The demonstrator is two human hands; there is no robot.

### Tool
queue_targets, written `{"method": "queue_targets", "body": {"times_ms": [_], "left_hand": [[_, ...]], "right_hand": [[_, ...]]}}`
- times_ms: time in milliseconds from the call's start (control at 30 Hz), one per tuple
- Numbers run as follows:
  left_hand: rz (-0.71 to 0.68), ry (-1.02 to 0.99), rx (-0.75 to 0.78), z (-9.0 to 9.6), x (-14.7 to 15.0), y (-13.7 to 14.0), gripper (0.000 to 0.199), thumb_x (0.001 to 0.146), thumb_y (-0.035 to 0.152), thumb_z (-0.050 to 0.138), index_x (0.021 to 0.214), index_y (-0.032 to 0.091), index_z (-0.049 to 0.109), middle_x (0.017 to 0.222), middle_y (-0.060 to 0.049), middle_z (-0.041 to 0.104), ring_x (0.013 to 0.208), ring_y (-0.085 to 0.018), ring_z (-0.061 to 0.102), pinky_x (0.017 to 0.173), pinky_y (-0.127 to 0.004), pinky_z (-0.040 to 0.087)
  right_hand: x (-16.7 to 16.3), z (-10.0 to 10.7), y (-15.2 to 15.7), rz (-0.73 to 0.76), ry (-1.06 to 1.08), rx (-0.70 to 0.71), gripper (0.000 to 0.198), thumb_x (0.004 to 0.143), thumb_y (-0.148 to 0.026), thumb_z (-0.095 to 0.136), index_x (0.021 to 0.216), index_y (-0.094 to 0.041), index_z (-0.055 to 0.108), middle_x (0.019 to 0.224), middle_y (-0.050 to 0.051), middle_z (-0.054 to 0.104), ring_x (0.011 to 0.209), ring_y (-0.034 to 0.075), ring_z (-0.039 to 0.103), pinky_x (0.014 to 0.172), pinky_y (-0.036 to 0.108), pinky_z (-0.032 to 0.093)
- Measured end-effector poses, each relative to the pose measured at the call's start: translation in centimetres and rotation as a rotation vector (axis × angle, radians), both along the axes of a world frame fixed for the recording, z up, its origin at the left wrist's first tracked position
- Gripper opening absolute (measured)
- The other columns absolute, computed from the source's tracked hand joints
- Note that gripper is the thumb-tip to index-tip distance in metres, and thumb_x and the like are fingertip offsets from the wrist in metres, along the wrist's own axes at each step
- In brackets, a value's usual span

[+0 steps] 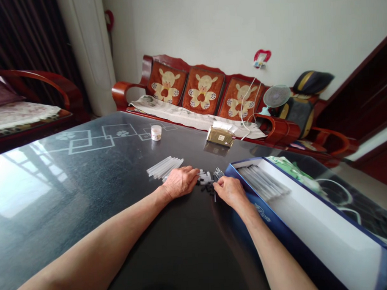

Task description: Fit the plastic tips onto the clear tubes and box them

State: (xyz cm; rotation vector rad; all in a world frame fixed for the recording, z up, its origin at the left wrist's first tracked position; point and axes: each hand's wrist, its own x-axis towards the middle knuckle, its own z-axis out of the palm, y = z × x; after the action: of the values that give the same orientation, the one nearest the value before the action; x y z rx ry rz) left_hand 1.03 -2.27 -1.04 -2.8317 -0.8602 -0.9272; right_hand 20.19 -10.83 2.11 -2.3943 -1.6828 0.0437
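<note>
My left hand point(181, 181) lies palm down on the dark table, its fingers stretched out and slightly bent at the edge of a small pile of short white plastic pieces point(206, 177). Beside its wrist, a bundle of clear plastic tubes, like pen barrels point(164, 167), is laid out. My right hand point(229, 190) is closed in a pinch next to scattered small black pieces point(207, 188); whatever is between its fingertips is too small to make out. Just beyond the right fingers are several thin, shiny, metallic-looking pieces point(218, 173).
A long blue box point(330, 233) with a white inside stands at the right, holding a row of translucent pens point(264, 182). Farther back on the table point(130, 164) are a small white jar point(156, 132) and a gold tissue box point(220, 136). A wooden sofa point(128, 94) stands behind.
</note>
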Motion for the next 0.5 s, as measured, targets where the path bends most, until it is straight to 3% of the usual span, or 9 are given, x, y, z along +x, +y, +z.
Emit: {"method": "queue_targets", "body": {"times_ms": [200, 367, 500], "left_hand": [[-0.020, -0.004, 0.004, -0.2, 0.0, 0.1, 0.033, 0.097, 0.034, 0.034, 0.110, 0.018, 0.061, 0.085, -0.006, 0.065, 0.075, -0.016, 0.064, 0.060, -0.024, 0.048], [-0.031, -0.009, 0.007, -0.1, 0.0, 0.1, 0.034, 0.097, 0.034, 0.034, 0.110, 0.018, 0.061, 0.085, -0.006, 0.065, 0.074, -0.016, 0.064, 0.058, -0.023, 0.048], [-0.032, -0.008, -0.002, 0.1, 0.0, 0.0, 0.034, 0.097, 0.034, 0.035, 0.110, 0.017, 0.061, 0.085, -0.006, 0.066, 0.075, -0.016, 0.065, 0.059, -0.023, 0.049]], "right_hand": [[-1.1, 0.4, 0.5, -0.081, -0.050, -0.117, 0.023, 0.079, -0.031, 0.053, 0.080, -0.020, 0.073, 0.084, 0.012, 0.074, 0.085, 0.026, 0.069, 0.070, 0.029, 0.047], [-1.3, 0.5, 0.7, -0.089, -0.071, -0.140, 0.031, 0.081, -0.038, 0.050, 0.087, -0.018, 0.074, 0.091, 0.016, 0.073, 0.091, 0.029, 0.069, 0.073, 0.033, 0.049], [-1.4, 0.2, 0.8, -0.111, -0.078, -0.140, 0.029, 0.082, -0.032, 0.048, 0.085, -0.018, 0.073, 0.092, 0.017, 0.073, 0.090, 0.029, 0.069, 0.072, 0.033, 0.049]]}}
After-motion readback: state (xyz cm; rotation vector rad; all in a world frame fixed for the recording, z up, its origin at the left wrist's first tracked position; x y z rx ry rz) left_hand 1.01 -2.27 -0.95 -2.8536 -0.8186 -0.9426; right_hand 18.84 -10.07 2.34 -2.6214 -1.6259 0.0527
